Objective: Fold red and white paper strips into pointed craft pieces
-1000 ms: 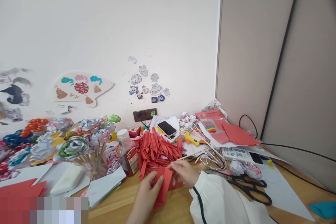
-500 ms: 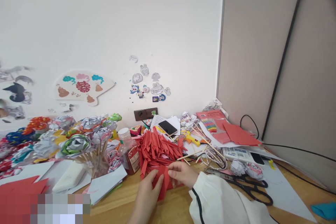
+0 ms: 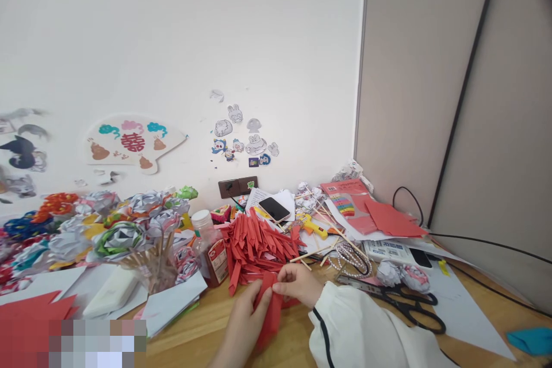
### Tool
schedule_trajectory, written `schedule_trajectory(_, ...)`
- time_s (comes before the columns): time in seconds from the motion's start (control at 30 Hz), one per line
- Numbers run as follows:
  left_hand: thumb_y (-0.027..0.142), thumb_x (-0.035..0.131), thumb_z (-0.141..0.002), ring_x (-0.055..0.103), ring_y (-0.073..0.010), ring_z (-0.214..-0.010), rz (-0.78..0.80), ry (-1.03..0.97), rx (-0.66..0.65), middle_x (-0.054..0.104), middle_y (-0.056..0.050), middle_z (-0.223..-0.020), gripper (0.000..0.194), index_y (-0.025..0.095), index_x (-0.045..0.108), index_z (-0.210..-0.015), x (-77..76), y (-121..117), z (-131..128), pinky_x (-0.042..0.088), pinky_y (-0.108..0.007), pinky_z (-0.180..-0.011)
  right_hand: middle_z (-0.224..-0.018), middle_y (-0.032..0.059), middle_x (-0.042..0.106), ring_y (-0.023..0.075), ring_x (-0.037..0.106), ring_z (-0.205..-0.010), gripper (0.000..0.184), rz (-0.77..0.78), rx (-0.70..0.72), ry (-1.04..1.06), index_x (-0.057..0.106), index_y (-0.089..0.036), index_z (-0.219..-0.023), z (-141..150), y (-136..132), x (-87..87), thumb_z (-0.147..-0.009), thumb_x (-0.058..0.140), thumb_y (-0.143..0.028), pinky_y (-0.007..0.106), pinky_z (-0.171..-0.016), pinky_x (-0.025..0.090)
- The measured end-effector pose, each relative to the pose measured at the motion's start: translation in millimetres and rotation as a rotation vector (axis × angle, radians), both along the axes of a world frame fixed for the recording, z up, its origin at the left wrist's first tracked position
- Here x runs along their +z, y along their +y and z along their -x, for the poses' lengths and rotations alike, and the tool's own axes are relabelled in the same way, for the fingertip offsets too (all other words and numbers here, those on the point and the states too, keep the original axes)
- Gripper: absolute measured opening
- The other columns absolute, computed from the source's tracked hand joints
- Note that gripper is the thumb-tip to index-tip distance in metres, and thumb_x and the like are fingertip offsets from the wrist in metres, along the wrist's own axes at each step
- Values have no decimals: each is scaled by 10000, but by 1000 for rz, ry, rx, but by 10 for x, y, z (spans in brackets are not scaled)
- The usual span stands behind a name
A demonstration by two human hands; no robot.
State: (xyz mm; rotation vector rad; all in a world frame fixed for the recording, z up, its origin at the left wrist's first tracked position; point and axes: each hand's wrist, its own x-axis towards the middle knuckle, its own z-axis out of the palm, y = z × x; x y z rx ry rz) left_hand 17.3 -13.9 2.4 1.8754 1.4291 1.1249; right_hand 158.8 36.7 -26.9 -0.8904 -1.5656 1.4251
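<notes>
A strip of red paper (image 3: 270, 322) is pinched between the thumb and fingers of my left hand (image 3: 248, 313), low in the middle of the view. My right hand (image 3: 299, 284) grips the upper right edge of the same paper with thumb and index finger, close to the left thumb. Part of the paper is covered by my fingers. Just beyond my hands lies a heap of folded red paper strips (image 3: 252, 241). More red paper shows under my right hand, mostly hidden.
Left of the heap stand a bottle (image 3: 213, 259) and a bundle of wooden sticks (image 3: 159, 264). Crumpled paper flowers (image 3: 121, 238) fill the left. On the right lie black-handled scissors (image 3: 416, 310), a bead string (image 3: 351, 259) and a yellow glue gun (image 3: 314, 227). A phone (image 3: 274, 209) rests behind.
My right thumb and fingers have moved onto the red paper beside my left thumb. The paper has turned and shifted in my hands. The heap stays put.
</notes>
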Motion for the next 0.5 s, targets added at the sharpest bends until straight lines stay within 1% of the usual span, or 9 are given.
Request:
schedule_trajectory(0.07,344,444,-715,452,-135,-565,10,-12,5,514,20,-593,209,177,465,-589,-6,3,-5,353,-217,-537,-556,-27,498,82,461,-502,332,-23,-10,-34,520,-136,-646,0,-1,-6,-536,643,-424,205,-481,363)
schedule_trajectory(0.17,333,451,-709,461,-142,-583,25,-31,-10,518,16,-593,197,170,478,-602,-5,15,4,362,-223,-557,-562,-27,505,87,470,-518,341,-10,3,-36,525,-138,-656,1,-12,0,-541,633,-441,207,-497,362)
schedule_trajectory(0.33,323,441,-715,465,-143,-595,34,-40,-36,528,7,-609,193,159,503,-636,34,7,15,368,-228,-568,-575,-20,517,85,472,-516,353,19,58,9,539,-136,-706,-10,-31,45,-610,560,-475,218,-523,371)
schedule_trajectory(0.4,316,442,-715,464,-143,-594,36,-51,-44,536,5,-615,188,159,508,-636,51,-3,8,368,-227,-565,-571,-15,518,84,464,-511,351,-11,33,-6,541,-130,-698,-8,-37,57,-632,538,-474,217,-520,366)
schedule_trajectory(0.5,303,444,-716,464,-141,-595,34,-58,-41,552,-2,-642,173,157,516,-657,62,-10,-3,366,-227,-567,-556,-14,503,84,450,-510,324,-99,-38,-27,532,-124,-656,22,-61,67,-663,519,-448,207,-509,351)
